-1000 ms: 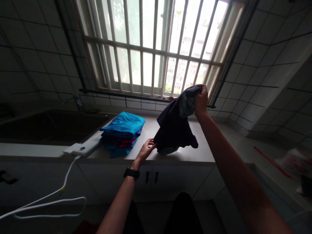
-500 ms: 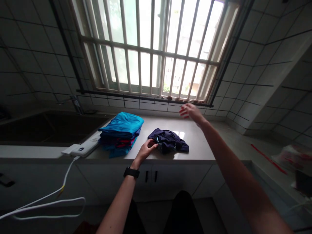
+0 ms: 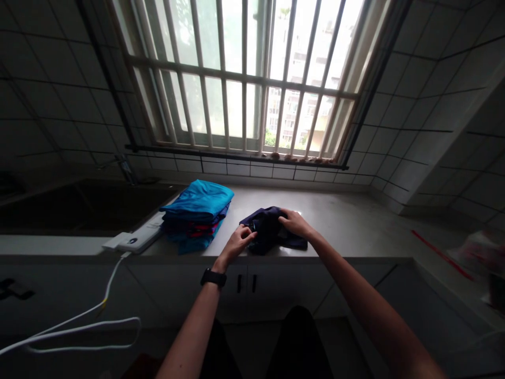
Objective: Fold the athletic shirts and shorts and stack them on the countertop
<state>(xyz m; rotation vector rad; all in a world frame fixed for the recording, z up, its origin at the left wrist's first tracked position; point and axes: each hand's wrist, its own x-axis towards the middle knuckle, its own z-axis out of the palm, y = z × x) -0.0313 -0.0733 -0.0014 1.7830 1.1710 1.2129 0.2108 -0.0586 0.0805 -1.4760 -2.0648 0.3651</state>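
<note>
A crumpled dark navy garment [image 3: 266,229] lies near the front edge of the counter; its exact kind does not show. At its left end my left hand [image 3: 238,241], with a black band on the wrist, pinches the cloth between thumb and fingers. My right hand [image 3: 295,222] grips the garment's upper right side, the thumb toward me and the fingers partly hidden by cloth. Left of both hands stands a stack of folded clothes [image 3: 199,202], bright blue on top with dark blue and red layers below.
A white power bank [image 3: 142,237] with a white cable [image 3: 112,279] lies beside the stack. Farther left is a dark sink [image 3: 79,205] with a faucet [image 3: 126,169]. A red strip [image 3: 440,254] and a plastic bag [image 3: 479,252] lie right. A barred window [image 3: 244,81] rises behind.
My right hand has come down from above the back of the counter and taken hold of the garment. The left hand stays at the garment's left end.
</note>
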